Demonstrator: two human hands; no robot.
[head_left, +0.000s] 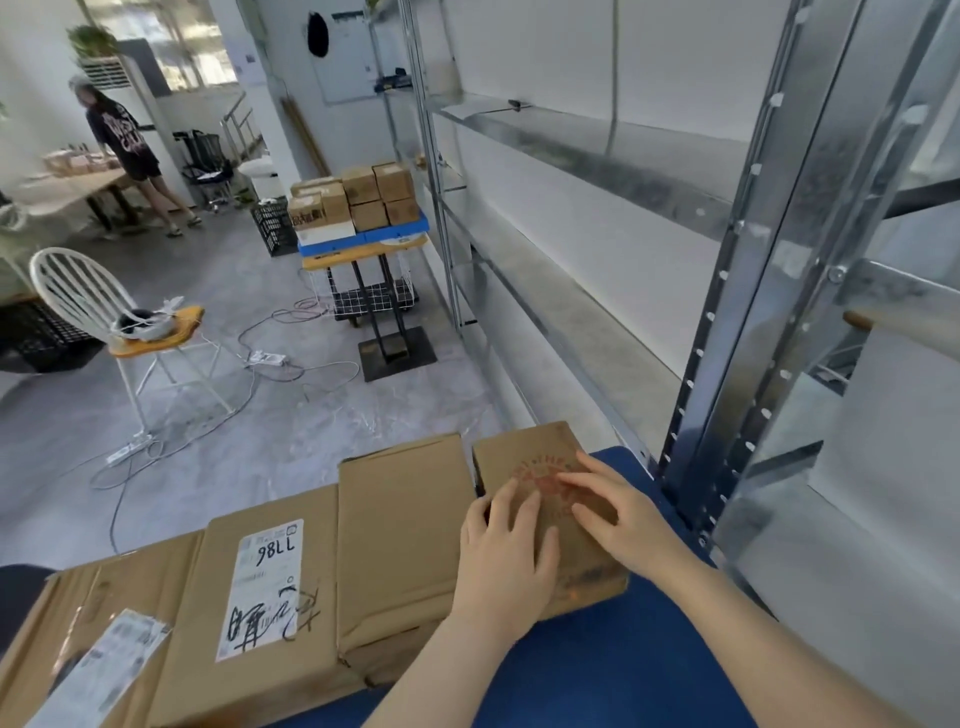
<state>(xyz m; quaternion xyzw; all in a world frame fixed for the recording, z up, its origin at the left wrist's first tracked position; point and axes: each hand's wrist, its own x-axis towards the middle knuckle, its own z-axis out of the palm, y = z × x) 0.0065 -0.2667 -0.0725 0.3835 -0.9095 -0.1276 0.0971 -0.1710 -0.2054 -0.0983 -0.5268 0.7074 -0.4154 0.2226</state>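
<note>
A small cardboard box with a red round stamp (530, 452) lies on a blue surface (623, 665) in front of me. My left hand (506, 561) rests flat on the box's top near its left edge, fingers straight. My right hand (618, 514) lies on the top from the right, fingers stretched over the stamp. To the left lie flat cardboard parcels, one plain (400, 530) and one with a white label reading 7786 and black handwriting (265, 587).
A tall metal shelf rack (753, 291) stands close on the right. Ahead a cart (363, 239) carries stacked cartons. A white chair (119, 332) and cables (270, 358) are on the grey floor. A person (124, 150) stands at a far table.
</note>
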